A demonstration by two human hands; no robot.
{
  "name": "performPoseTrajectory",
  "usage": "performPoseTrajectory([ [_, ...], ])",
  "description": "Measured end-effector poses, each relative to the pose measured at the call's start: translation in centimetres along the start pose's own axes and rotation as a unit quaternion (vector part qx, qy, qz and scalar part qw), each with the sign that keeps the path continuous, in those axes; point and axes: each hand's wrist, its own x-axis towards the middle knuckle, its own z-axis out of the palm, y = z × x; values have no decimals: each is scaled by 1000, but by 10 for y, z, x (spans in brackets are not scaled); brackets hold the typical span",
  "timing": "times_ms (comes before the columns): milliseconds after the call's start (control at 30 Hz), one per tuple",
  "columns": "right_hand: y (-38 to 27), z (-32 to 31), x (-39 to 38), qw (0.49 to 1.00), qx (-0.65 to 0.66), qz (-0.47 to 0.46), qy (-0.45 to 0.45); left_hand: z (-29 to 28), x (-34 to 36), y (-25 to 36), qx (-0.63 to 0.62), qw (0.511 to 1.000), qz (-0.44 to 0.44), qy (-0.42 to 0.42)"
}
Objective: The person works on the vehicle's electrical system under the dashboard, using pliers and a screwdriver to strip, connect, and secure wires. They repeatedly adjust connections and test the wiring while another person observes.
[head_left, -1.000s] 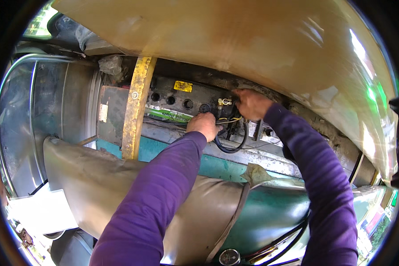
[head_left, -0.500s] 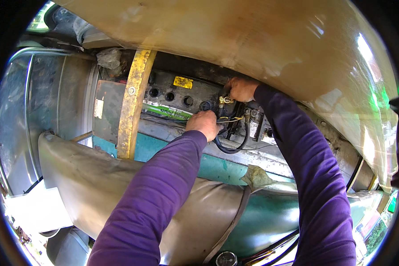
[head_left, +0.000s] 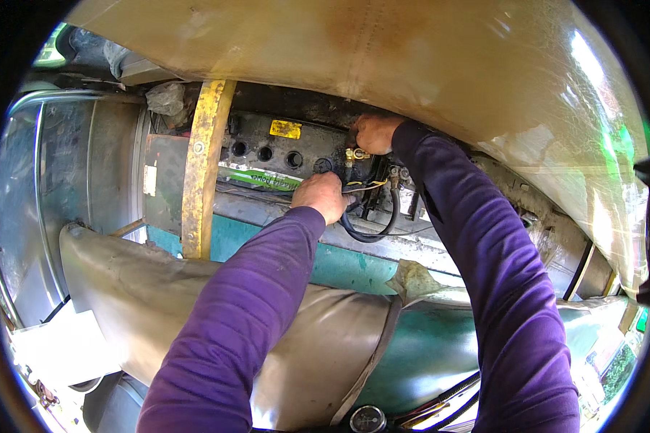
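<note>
Yellow, scuffed paint covers the bar (head_left: pixel 201 166) at the left end of the black battery (head_left: pixel 256 130); all positions below refer to the battery. Three round ports (head_left: pixel 265 154) lie uncovered along its top. Handling estimate: the battery is probably heavy and rigid, with a grimy, possibly slippery case; support it from beneath and keep it level.

Left hand (head_left: pixel 320 196): at the near side of the battery, toward its right end. Its fingers curl inward; the hand hides their tips, so whether they pinch anything cannot be told.

Brass-coloured terminal clamp (head_left: pixel 358 154): at the right end of the battery. Judged small and hard; grasp by its metal sides.

Yellow wire (head_left: pixel 372 185): just right of the battery. Judged light and easily broken; do not use as a handle.

Right hand (head_left: pixel 377 134): at the far right corner of the battery. Its fingers are bent; what they contact cannot be told.

Black cable (head_left: pixel 396 206): loops outward, right of the battery and toward its near side. Thick, probably stiff and springy; hold along the insulation.
</note>
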Motion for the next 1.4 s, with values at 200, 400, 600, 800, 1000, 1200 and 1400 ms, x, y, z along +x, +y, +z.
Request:
performPoseTrajectory([
  [200,4,7,0,990,123,49,51,-1,-3,1,-5,1000,-11,1],
  [400,4,10,-9,975,201,95,15,1,0,-1,-3,1000,19,9],
  [600,-2,17,-5,955,270,118,41,5,2,-4,3,1000,21,21],
  [800,-25,10,-60,973,148,77,157,2,0,-1,-3,1000,14,19],
  [1000,-93,32,-255,918,291,32,266,2,3,1,28,1000,4,-2],
  [1200,-79,78,-299,918,329,172,139,9,15,-3,89,996,13,-14],
  [1400,-53,104,-295,849,314,142,400,11,11,-1,-97,994,-37,-32],
])
